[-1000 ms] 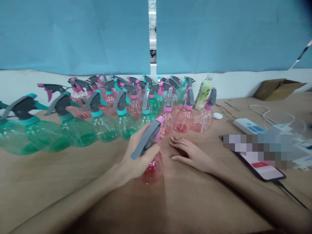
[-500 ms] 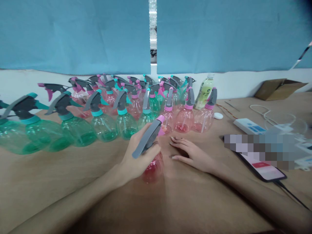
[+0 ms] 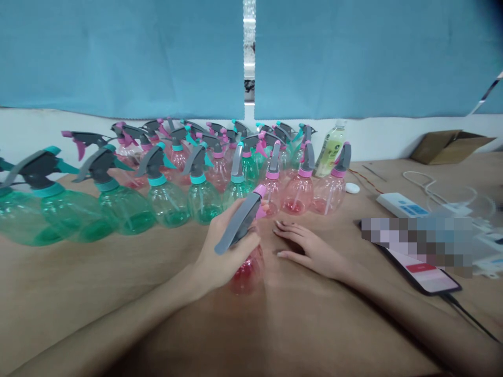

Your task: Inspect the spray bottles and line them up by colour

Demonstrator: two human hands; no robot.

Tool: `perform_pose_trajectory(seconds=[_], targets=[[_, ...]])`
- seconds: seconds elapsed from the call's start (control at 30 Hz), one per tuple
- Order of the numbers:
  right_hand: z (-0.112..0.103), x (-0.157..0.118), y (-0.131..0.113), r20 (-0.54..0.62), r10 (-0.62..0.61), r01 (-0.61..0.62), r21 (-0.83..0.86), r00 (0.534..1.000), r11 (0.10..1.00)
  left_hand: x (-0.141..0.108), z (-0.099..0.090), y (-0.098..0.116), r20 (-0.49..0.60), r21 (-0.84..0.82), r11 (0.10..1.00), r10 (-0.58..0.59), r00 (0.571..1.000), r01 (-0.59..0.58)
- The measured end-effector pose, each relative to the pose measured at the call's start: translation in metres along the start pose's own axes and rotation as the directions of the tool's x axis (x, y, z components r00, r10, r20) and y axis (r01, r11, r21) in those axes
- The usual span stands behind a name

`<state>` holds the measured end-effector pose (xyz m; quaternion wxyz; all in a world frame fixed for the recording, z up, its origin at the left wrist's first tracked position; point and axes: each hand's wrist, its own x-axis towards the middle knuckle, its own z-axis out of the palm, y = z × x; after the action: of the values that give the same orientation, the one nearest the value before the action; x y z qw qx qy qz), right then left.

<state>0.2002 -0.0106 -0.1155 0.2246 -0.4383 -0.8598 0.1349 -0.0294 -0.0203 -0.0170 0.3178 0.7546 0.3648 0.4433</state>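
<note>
My left hand (image 3: 223, 246) is wrapped round the neck of a pink spray bottle (image 3: 247, 275), below its grey and pink trigger head. The bottle stands upright on the brown table (image 3: 298, 319), its neck hidden by my fingers. To its right, my right hand (image 3: 304, 246) rests palm down on the table with fingers stretched out, holding nothing. Just behind both hands stand a pink spray bottle (image 3: 297, 193), another pink spray bottle (image 3: 328, 193) and a green spray bottle (image 3: 205, 201).
More green spray bottles (image 3: 128, 212) line the left, with several pink and green ones behind. A drink bottle (image 3: 330, 149) leans near the wall. On the right are a lit phone (image 3: 432, 280), a white power strip (image 3: 401, 204), cables and a cardboard box (image 3: 450, 146).
Almost nothing differs. The view has shifted very slightly, while both hands and the held spray bottle keep their places.
</note>
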Motion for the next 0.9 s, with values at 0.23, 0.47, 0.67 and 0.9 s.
perform_pose_trajectory(seconds=[0.23, 0.47, 0.67, 0.9], targets=[[-0.0008, 0.0002, -0.0006, 0.02, 0.014, -0.014, 0.002, 1.0, 1.0, 0.0006, -0.001, 0.0027, -0.001, 0.03, 0.999, -0.016, 1.0, 0.016], [-0.0016, 0.0, -0.0018, 0.001, 0.006, -0.006, 0.025, 1.0, 1.0, 0.0019, -0.0022, 0.0052, 0.012, 0.038, 0.999, -0.009, 1.0, 0.009], [-0.0008, 0.0, -0.0009, 0.003, 0.005, -0.005, 0.014, 1.0, 1.0, 0.0024, -0.0024, 0.007, 0.013, 0.034, 0.999, -0.017, 1.0, 0.016], [-0.0017, 0.0002, -0.0017, 0.02, 0.008, -0.008, 0.002, 1.0, 1.0, 0.0021, -0.0015, 0.0073, 0.015, -0.003, 1.0, -0.004, 1.0, 0.004]])
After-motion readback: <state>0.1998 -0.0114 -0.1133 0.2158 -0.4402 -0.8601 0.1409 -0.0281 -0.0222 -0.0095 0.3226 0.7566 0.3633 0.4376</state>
